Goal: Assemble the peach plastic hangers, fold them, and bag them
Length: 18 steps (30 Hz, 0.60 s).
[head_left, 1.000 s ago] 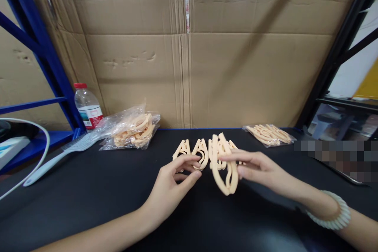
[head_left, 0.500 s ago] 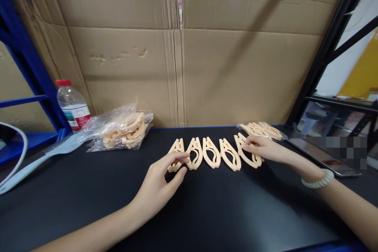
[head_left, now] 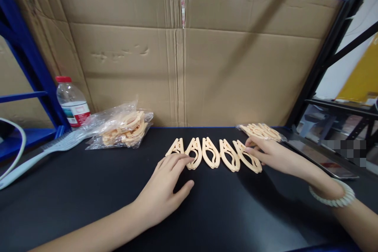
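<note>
Several cream plastic folding hangers, folded shut, lie side by side in a row on the black tabletop (head_left: 206, 208). My left hand (head_left: 169, 183) is spread palm down at the row's left end. Its fingers cover the lower part of the leftmost hanger (head_left: 176, 145) and reach the edge of its neighbour (head_left: 197, 153). The middle hanger (head_left: 211, 161) and the one right of it (head_left: 233, 163) lie untouched. My right hand (head_left: 268, 153) hovers by the rightmost hanger (head_left: 254, 164), fingers apart; whether a fingertip touches it I cannot tell.
At the left, a clear bag of more hangers (head_left: 126, 130) lies by a pale blue long-handled brush (head_left: 63, 145) and a red-capped bottle (head_left: 73, 102). Another bagged bundle (head_left: 262, 130) and a dark flat device (head_left: 321, 159) are at the right. Cardboard (head_left: 132, 59) walls the back.
The rightmost hanger has shifted slightly and lies closer in line with the others. My right hand has opened and drawn a little to the right. My left fingers have spread flatter and lower.
</note>
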Motion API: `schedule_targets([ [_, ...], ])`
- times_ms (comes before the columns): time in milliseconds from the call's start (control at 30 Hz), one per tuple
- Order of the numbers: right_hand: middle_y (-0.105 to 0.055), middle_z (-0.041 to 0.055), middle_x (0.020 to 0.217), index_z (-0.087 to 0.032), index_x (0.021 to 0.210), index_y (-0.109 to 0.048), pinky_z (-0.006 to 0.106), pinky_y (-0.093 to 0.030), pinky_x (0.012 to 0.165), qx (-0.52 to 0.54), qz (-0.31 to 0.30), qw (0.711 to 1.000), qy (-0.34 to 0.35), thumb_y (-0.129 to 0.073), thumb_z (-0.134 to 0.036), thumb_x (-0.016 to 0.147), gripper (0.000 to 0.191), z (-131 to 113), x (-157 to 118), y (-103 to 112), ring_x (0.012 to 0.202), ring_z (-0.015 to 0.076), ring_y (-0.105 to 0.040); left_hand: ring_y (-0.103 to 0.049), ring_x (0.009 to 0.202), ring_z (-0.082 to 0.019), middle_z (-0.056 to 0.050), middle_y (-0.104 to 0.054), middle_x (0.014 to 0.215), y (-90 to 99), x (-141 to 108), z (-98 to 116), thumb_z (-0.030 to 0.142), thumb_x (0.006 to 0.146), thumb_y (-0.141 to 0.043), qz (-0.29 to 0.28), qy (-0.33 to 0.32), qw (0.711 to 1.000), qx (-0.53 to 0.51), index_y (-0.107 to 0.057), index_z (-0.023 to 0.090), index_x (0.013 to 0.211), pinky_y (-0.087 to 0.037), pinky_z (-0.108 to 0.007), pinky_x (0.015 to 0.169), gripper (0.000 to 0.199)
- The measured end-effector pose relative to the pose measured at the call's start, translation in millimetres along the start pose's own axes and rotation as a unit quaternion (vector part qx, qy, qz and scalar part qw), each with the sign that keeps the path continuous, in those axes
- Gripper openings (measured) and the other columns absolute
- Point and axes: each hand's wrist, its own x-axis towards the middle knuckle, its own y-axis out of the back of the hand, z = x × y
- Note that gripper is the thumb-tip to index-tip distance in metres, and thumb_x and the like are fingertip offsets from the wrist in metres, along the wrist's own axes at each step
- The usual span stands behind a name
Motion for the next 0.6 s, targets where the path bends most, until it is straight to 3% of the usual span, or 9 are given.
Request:
schedule_targets([
  [100,-0.063,0.0131,0.115,-0.019,0.111,-0.056,0.044,-0.044,0.093,-0.044,0.023,0.997,0.064,-0.038,-0.051,0.092,0.042,-5,-6,-2,0.106,0.0279,-0.058,-0.041,0.128,-0.031,-0.009,-0.051,0.135,-2.0,-3,2,0.034,0.085,-0.053,-0.015,-0.002,0.998,0.059,-0.049,0.026,0.129,-0.029,-0.054,0.108,0.045],
  [200,-0.036,0.0141,0.147,-0.018,0.14,-0.038,0.052,-0.028,0.109,-0.072,-0.018,0.991,0.111,-0.039,-0.059,0.09,0.065,-16,-14,-15,0.135,0.0326,-0.032,-0.034,0.134,-0.033,-0.008,-0.044,0.143,-4.5,-8,4,0.043,0.087,-0.05,-0.035,-0.014,0.993,0.116,-0.043,0.03,0.136,-0.024,-0.059,0.108,0.051],
  [300,-0.014,0.0091,0.156,-0.027,0.149,-0.019,0.057,-0.017,0.111,-0.086,-0.095,0.983,0.131,-0.036,-0.063,0.089,0.071,-31,-22,-32,0.142,0.034,-0.01,-0.025,0.139,-0.035,-0.008,-0.034,0.15,-6.9,-11,5,0.05,0.088,-0.046,-0.062,-0.023,0.987,0.144,-0.037,0.032,0.14,-0.023,-0.06,0.108,0.056],
  [367,-0.009,0.0066,0.156,-0.032,0.148,-0.014,0.06,-0.013,0.111,-0.082,-0.128,0.979,0.136,-0.034,-0.063,0.089,0.07,-40,-25,-42,0.142,0.0341,-0.005,-0.02,0.14,-0.036,-0.008,-0.029,0.152,-8.2,-11,4,0.055,0.088,-0.043,-0.081,-0.015,0.986,0.146,-0.034,0.033,0.142,-0.023,-0.062,0.108,0.059],
  [600,-0.004,0.0052,0.157,-0.035,0.148,-0.01,0.061,-0.006,0.111,-0.072,-0.126,0.981,0.127,-0.031,-0.064,0.089,0.068,-43,-19,-54,0.142,0.0345,-0.001,-0.011,0.141,-0.036,-0.008,-0.022,0.154,-9.9,-6,-7,0.062,0.088,-0.035,-0.135,0.001,0.983,0.128,-0.026,0.034,0.145,-0.016,-0.063,0.109,0.064],
])
